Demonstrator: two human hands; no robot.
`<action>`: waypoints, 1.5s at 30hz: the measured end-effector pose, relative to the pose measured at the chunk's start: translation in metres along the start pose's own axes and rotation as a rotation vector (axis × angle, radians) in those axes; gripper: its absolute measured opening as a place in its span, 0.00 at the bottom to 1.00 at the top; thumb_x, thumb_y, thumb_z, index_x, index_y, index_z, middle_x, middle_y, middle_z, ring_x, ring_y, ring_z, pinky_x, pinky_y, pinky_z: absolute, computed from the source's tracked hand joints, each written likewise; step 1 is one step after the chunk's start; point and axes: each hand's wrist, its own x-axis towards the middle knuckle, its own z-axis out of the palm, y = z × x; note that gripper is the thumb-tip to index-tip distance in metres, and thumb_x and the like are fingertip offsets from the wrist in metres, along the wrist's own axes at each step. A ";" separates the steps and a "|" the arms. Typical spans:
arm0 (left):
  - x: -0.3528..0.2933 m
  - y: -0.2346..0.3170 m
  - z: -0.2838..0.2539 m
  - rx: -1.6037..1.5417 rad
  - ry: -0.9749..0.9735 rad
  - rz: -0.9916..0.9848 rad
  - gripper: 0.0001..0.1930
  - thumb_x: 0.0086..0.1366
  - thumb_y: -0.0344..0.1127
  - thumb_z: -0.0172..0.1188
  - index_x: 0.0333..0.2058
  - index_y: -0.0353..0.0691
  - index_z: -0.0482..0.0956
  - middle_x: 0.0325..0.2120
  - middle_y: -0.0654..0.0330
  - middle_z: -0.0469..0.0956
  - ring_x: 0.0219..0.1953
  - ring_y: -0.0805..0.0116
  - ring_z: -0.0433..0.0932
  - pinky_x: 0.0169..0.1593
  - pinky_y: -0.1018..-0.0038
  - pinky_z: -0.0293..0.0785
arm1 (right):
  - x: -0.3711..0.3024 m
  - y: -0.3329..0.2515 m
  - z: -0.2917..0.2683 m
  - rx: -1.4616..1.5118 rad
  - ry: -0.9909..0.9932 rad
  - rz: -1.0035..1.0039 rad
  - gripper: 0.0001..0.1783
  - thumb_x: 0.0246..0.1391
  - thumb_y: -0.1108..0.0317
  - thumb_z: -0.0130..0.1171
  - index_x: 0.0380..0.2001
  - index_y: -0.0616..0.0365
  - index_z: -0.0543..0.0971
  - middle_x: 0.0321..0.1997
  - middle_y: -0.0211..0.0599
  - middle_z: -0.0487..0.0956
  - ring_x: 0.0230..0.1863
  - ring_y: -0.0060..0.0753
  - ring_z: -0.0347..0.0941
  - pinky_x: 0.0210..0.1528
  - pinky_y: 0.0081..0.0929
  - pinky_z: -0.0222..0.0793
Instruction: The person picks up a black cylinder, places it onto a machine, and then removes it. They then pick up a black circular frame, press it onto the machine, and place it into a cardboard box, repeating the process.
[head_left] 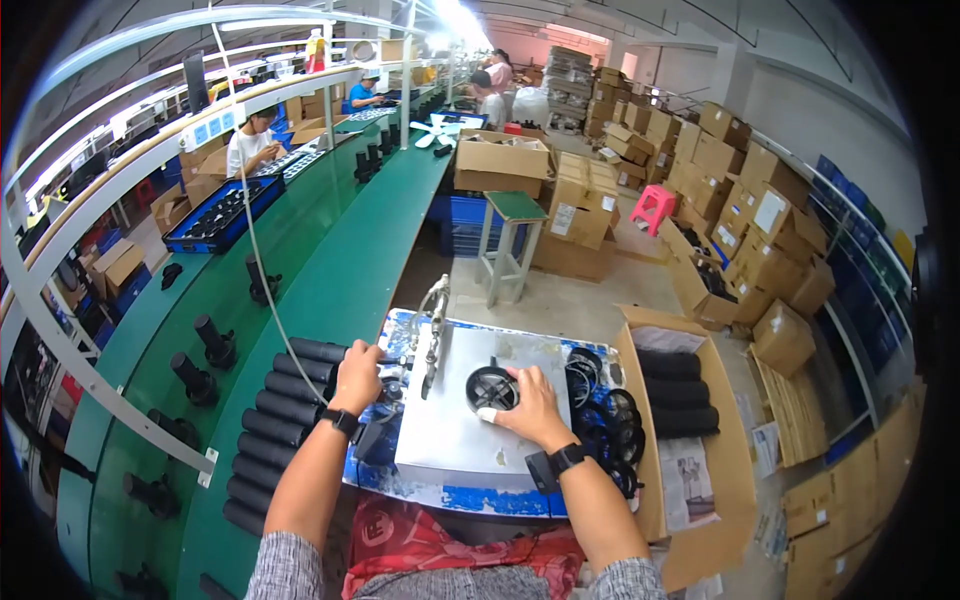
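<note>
My left hand (358,376) is closed around the end of a black cylinder (318,351) at the top of a row of black cylinders (268,425) lying on the green belt. My right hand (527,402) rests on a round black spoked ring (491,388), fingers spread over it, on a grey metal plate (460,435) in front of me. A hanging metal tool (434,330) on a cable sits just behind the plate, between both hands.
A pile of black rings (606,415) lies right of the plate. A cardboard box (690,440) with black cylinders stands at my right. Upright black parts (215,345) ride the green conveyor (340,260). Seated workers, a green stool (512,245) and stacked cartons (740,190) lie beyond.
</note>
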 end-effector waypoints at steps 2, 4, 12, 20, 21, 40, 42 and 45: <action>0.011 -0.012 0.004 0.119 -0.028 0.033 0.12 0.60 0.28 0.68 0.44 0.44 0.84 0.47 0.51 0.78 0.50 0.46 0.79 0.49 0.52 0.80 | -0.004 0.003 -0.004 0.034 0.003 0.032 0.50 0.37 0.40 0.83 0.60 0.60 0.77 0.51 0.46 0.74 0.56 0.55 0.74 0.60 0.45 0.72; 0.027 -0.003 0.009 0.243 -0.147 0.085 0.15 0.58 0.29 0.72 0.45 0.44 0.83 0.48 0.51 0.77 0.51 0.46 0.79 0.50 0.51 0.80 | -0.006 0.004 -0.006 0.051 0.008 0.046 0.51 0.36 0.40 0.83 0.59 0.59 0.78 0.50 0.46 0.74 0.55 0.54 0.74 0.60 0.45 0.72; 0.042 0.011 -0.010 0.323 -0.214 0.082 0.17 0.57 0.35 0.76 0.44 0.47 0.83 0.47 0.53 0.79 0.49 0.49 0.82 0.46 0.54 0.82 | -0.004 0.000 -0.008 0.069 -0.014 0.090 0.50 0.37 0.41 0.83 0.61 0.57 0.78 0.50 0.46 0.74 0.55 0.55 0.74 0.60 0.45 0.72; -0.031 0.169 -0.061 -0.324 -0.184 0.491 0.13 0.66 0.45 0.69 0.45 0.47 0.84 0.44 0.58 0.82 0.35 0.50 0.86 0.37 0.59 0.82 | 0.001 0.030 0.013 0.220 0.017 0.048 0.35 0.54 0.50 0.70 0.63 0.54 0.79 0.48 0.47 0.75 0.54 0.56 0.75 0.63 0.46 0.70; -0.029 0.174 -0.047 -0.247 -0.221 0.515 0.14 0.67 0.47 0.68 0.46 0.48 0.84 0.44 0.59 0.83 0.34 0.49 0.86 0.37 0.58 0.82 | 0.002 0.028 0.014 0.216 -0.001 0.068 0.33 0.55 0.52 0.68 0.63 0.53 0.80 0.49 0.47 0.76 0.54 0.56 0.75 0.63 0.46 0.71; -0.006 0.181 -0.019 -0.069 -0.532 0.605 0.16 0.67 0.48 0.64 0.48 0.46 0.84 0.37 0.52 0.85 0.42 0.46 0.86 0.44 0.51 0.81 | 0.071 -0.019 0.000 -0.465 -0.455 0.125 0.23 0.50 0.62 0.70 0.50 0.53 0.82 0.48 0.49 0.88 0.53 0.57 0.85 0.55 0.51 0.80; -0.008 0.178 -0.013 -0.039 -0.536 0.578 0.16 0.68 0.48 0.63 0.49 0.47 0.84 0.37 0.52 0.85 0.42 0.46 0.86 0.44 0.50 0.81 | 0.069 -0.019 0.006 -0.450 -0.418 0.157 0.21 0.50 0.62 0.70 0.49 0.53 0.83 0.47 0.50 0.88 0.51 0.57 0.85 0.55 0.51 0.80; -0.012 0.183 -0.021 -0.085 -0.514 0.550 0.16 0.67 0.47 0.64 0.48 0.46 0.84 0.37 0.52 0.85 0.42 0.46 0.86 0.43 0.50 0.81 | 0.071 -0.008 0.021 -0.445 -0.384 0.156 0.21 0.50 0.61 0.72 0.48 0.53 0.83 0.47 0.52 0.88 0.51 0.57 0.86 0.55 0.51 0.80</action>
